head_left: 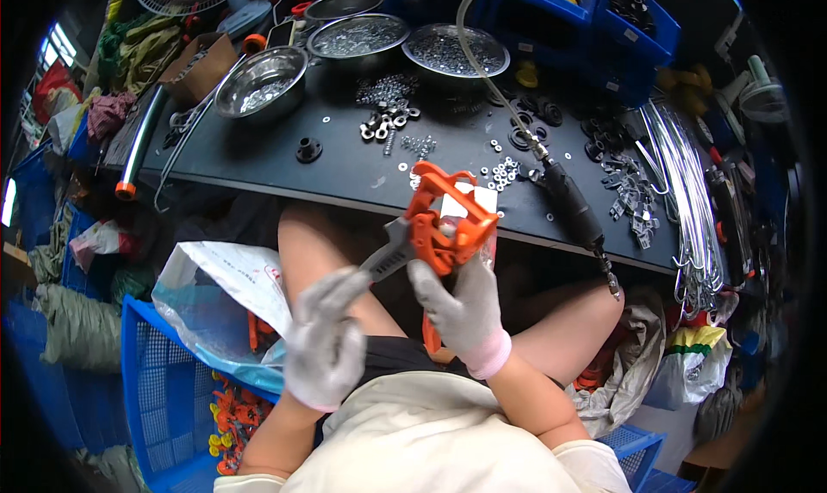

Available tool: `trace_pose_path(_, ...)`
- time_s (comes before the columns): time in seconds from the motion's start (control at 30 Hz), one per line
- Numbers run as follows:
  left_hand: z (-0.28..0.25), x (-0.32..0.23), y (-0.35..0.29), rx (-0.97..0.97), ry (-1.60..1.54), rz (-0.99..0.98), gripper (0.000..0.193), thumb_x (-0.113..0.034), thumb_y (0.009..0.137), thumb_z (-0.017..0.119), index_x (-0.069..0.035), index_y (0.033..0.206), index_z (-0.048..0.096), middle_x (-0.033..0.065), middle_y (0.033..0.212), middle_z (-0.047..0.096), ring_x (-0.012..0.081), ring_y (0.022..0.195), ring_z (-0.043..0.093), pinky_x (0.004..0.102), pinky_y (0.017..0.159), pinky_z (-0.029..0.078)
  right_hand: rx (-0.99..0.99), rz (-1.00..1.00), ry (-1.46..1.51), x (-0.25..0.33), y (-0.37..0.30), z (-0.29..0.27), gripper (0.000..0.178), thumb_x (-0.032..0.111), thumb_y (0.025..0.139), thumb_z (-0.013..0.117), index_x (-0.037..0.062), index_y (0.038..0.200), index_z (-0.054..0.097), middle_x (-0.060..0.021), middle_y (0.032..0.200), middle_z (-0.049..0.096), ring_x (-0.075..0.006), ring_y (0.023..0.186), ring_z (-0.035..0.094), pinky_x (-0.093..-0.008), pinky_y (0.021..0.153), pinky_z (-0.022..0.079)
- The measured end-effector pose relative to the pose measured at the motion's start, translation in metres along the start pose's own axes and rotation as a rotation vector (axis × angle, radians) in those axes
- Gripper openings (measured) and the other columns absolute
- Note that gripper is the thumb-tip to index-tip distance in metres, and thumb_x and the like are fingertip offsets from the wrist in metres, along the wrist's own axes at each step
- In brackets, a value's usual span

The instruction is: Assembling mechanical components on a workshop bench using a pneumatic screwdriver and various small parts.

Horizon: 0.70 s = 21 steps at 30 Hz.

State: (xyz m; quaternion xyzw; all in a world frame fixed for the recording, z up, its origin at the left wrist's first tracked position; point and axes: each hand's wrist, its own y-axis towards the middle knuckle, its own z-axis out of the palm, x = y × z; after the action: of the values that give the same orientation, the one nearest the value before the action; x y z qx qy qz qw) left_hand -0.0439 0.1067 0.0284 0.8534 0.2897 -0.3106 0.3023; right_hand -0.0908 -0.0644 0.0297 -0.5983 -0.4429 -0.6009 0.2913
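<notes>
My right hand (469, 312), in a pale grey glove with a pink cuff, is closed around an orange plastic clamp-like frame (448, 221) just off the table's near edge. A grey slotted lever (388, 260) sticks out of the frame toward the lower left. My left hand (326, 346), gloved alike and slightly blurred, is beside that lever. Its fingers are apart, with the fingertips close to the lever's end; whether they touch cannot be made out. A white piece (469, 200) shows behind the orange frame.
Nuts (379, 124), springs (419, 146) and washers (504, 174) lie on the dark table (258, 161). Steel bowls (263, 84) stand at the back. A hose-fed power driver (573, 204) hangs over the right front edge. Metal rods (685, 200) lie at right; a blue crate (164, 407) stands lower left.
</notes>
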Motion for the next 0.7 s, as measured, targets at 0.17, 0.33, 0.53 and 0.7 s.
trace_pose_path(0.17,0.025,0.033,0.032,-0.279,-0.551,-0.157,0.074,-0.035,0.089,0.06,0.002,0.143,0.026,0.0216,0.138,0.039,0.0309,0.121,0.048,0.0379,0.1,0.04,0.377,-0.307,-0.294,0.013,0.014,0.003,0.045,0.004,0.083,0.059,-0.0024,0.124,0.043,-0.0234,0.109,0.054,-0.0393,0.092,0.061,-0.0401,0.078,0.051)
trace_pose_path(0.33,0.032,0.032,0.036,-0.428,-0.682,-0.381,0.048,-0.018,0.092,0.057,0.0,0.132,0.037,0.0113,0.121,0.052,0.0194,0.11,0.051,0.0323,0.096,0.04,0.57,-0.222,-0.217,0.008,0.043,0.015,0.052,0.002,0.083,0.056,-0.0046,0.131,0.04,-0.0219,0.113,0.051,-0.0378,0.099,0.058,-0.0399,0.087,0.048)
trace_pose_path(0.53,-0.004,0.044,0.025,-0.279,-0.984,-0.555,0.068,-0.024,0.087,0.064,-0.005,0.143,0.03,0.0091,0.108,0.055,0.0156,0.075,0.061,0.0203,0.049,0.05,0.471,-0.336,-0.442,-0.01,0.087,-0.001,0.035,0.01,0.083,0.06,0.0023,0.117,0.058,-0.0174,0.109,0.059,-0.0326,0.105,0.056,-0.0414,0.094,0.043)
trace_pose_path(0.7,-0.007,0.058,0.003,-0.314,-1.167,-0.54,0.058,-0.022,0.088,0.063,-0.004,0.137,0.035,0.0157,0.105,0.058,0.018,0.068,0.065,0.0248,0.041,0.053,-0.187,-0.054,-1.042,-0.04,0.18,-0.057,0.029,0.028,0.083,0.066,-0.0001,0.085,0.067,-0.0198,0.092,0.066,-0.0337,0.082,0.066,-0.0434,0.075,0.053)
